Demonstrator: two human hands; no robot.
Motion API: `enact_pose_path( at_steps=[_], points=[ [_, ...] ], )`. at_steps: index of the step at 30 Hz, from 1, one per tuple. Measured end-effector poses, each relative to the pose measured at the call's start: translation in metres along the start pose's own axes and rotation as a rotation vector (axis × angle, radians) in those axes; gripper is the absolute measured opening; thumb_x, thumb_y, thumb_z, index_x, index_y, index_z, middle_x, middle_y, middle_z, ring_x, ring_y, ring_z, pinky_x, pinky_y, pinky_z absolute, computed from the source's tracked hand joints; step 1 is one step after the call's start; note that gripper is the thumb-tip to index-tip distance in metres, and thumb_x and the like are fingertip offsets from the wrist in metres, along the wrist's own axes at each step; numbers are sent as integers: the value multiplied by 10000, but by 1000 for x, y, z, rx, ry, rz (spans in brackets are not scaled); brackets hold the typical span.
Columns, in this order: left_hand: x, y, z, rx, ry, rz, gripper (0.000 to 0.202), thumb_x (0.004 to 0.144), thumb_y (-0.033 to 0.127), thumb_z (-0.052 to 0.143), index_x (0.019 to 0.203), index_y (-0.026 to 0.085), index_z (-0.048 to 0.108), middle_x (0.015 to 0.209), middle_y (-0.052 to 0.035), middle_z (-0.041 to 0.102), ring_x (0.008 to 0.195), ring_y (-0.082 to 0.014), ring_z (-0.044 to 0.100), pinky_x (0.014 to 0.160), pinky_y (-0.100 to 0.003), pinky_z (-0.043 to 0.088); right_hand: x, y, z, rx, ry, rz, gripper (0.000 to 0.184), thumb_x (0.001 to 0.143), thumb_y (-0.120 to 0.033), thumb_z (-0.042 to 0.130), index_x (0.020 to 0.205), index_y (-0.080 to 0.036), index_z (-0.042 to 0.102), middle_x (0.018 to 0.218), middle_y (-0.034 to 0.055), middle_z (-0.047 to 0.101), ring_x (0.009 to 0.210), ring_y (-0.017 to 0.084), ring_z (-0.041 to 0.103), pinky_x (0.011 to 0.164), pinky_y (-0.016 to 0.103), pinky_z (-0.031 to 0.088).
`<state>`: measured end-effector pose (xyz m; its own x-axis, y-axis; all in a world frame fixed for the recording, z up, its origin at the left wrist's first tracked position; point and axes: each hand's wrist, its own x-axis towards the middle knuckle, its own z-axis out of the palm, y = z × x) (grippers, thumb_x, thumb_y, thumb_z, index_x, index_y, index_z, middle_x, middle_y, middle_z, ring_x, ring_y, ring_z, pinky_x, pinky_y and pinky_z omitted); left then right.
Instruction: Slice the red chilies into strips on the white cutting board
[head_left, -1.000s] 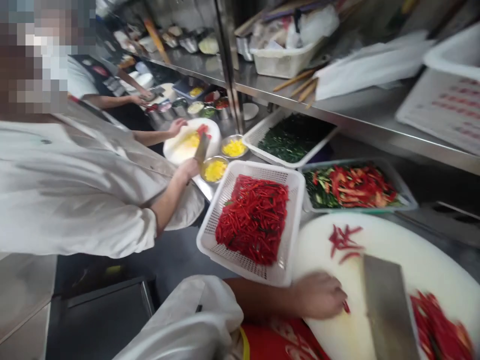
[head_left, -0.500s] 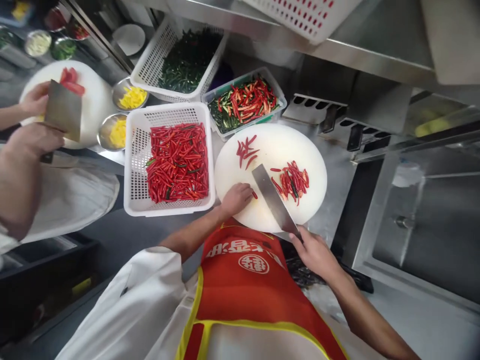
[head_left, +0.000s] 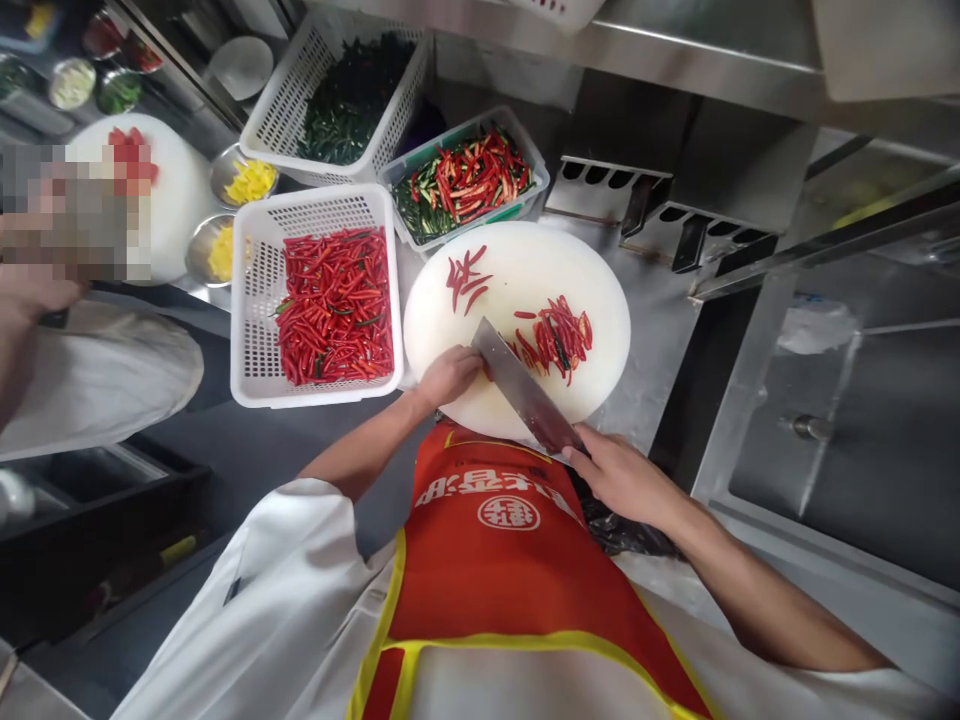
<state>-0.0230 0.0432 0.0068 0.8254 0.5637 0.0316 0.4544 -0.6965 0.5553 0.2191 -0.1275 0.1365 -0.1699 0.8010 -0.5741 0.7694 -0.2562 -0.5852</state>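
My right hand point(head_left: 615, 472) is wrapped round the handle of a cleaver point(head_left: 525, 392), whose broad blade slants across a round white chopping board point(head_left: 465, 405). With fingers curled, my left hand point(head_left: 450, 376) presses a red chili on the board, right beside the blade's far end; only a bit of that chili shows. To the right of the blade lies a pile of cut red chilies point(head_left: 562, 335). Several whole red chilies point(head_left: 466, 275) rest at the board's far left.
A white basket of red chilies point(head_left: 337, 305) stands left of the board. Behind are a tub of cut chilies point(head_left: 472, 180) and a basket of dark green peppers point(head_left: 349, 105). At left, a co-worker's board point(head_left: 176, 190) sits near bowls of yellow strips point(head_left: 250, 182). A sink point(head_left: 862, 430) is at right.
My left hand has come up against the cleaver's blade, covering most of the chili there. The whole view has shifted slightly. The co-worker's hands have moved left, now blurred out.
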Motion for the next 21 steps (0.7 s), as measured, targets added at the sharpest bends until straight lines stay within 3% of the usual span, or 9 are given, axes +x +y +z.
enact_pose_path(
  at_steps=[8,15,19,21],
  points=[
    [0,-2,0,-38,13,47,291,987,228,368,989,190,656,1044,-93,652,920,-193,581,873,-346,487,4,-4,7,-117,-6,19,186,997,-300,347,900,-212,479,707,48,626,684,225,621,609,294,325],
    [0,-4,3,-10,-2,13,291,986,226,385,970,180,672,1051,-83,660,933,-188,586,879,-338,495,51,-14,31,-141,119,73,158,978,-260,384,951,-177,516,788,93,665,790,239,646,671,281,384],
    [-2,-2,-3,-30,-5,32,250,963,191,422,938,181,671,991,-71,668,917,-182,594,873,-322,500,40,0,32,-6,146,32,194,953,-318,391,874,-205,526,809,83,677,822,233,657,673,276,429],
    [3,-5,-10,-85,-8,29,222,935,156,449,914,181,668,960,-60,665,904,-171,604,852,-300,506,25,10,32,105,149,74,238,941,-384,391,827,-221,523,726,53,665,732,225,655,620,277,442]
  ],
)
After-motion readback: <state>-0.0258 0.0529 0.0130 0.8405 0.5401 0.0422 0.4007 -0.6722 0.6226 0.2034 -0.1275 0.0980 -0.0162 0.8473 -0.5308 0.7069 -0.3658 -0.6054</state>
